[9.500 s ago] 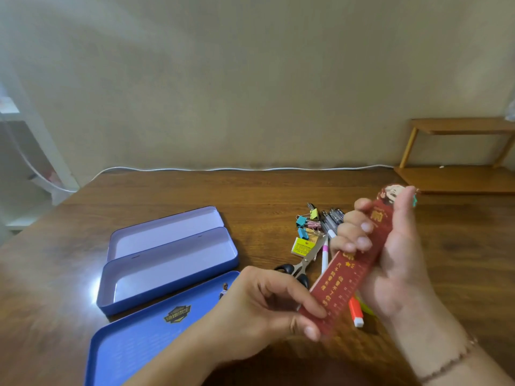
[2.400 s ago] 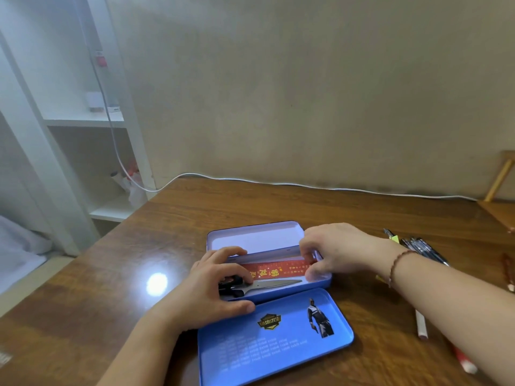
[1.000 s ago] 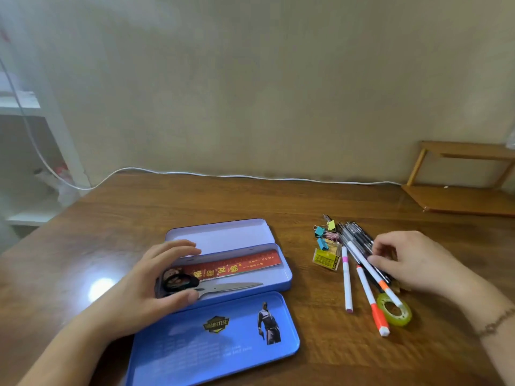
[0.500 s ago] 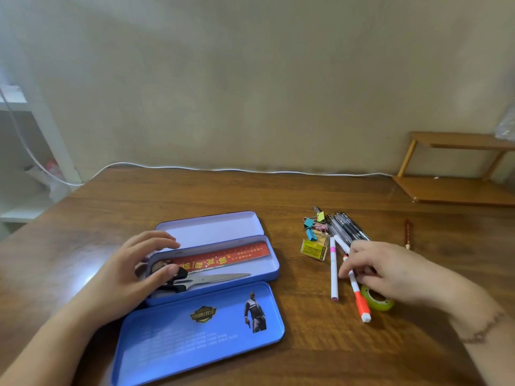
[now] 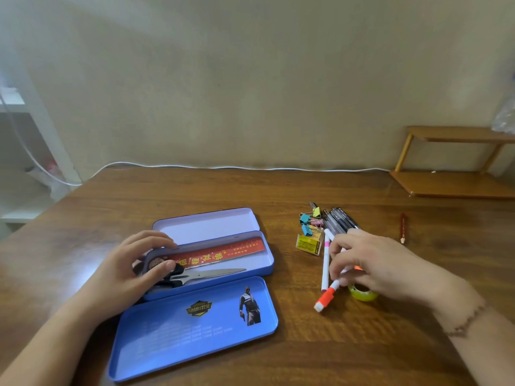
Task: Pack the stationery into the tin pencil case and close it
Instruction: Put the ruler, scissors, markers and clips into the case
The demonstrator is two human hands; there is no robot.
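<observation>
Resting on the left end of the open pencil case, the left hand lies loosely curled, thumb on the scissors handles beside the red ruler. The right hand pinches the orange-capped marker between its fingertips, over the tape roll, well right of the case.

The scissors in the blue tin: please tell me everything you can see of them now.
The scissors have black handles and plain silver metal blades. The blades are closed. They lie flat in the near part of the tin tray, in front of the red ruler, with the tips pointing to the right. The left hand covers part of the handles, its thumb resting on them. Whether the blades touch the ruler cannot be told.
</observation>
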